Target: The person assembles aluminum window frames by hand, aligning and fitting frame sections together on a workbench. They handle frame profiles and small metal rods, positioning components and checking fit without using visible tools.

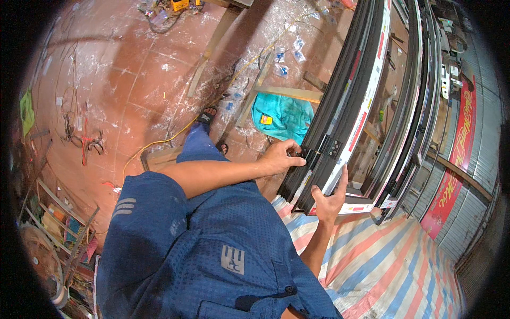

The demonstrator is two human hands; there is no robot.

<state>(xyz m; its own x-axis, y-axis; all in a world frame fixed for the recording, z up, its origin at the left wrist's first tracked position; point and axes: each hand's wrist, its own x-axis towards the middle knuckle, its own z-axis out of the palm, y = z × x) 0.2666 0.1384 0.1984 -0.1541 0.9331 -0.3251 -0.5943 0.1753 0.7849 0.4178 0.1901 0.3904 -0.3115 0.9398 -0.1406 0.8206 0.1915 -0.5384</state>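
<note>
A dark metal door or window frame [355,85] with white and red protective strips leans upright on my right. My left hand [281,157] reaches across to its near face, thumb and forefinger curled together at the end of a black hinge [319,151]. Whatever sits between those fingertips is too small to make out. Lower down, my right hand [330,199] lies against the film-covered edge of the same frame, with thumb and fingers apart. Several similar frames [419,106] stand behind it.
A striped red, white and blue tarp [372,260] spreads at lower right. On the dusty tiled floor lie a teal bag [281,114], wooden bars [289,94] and a yellow cord [164,141]. Metal racks [64,228] stand at left; a red banner [451,170] hangs at right.
</note>
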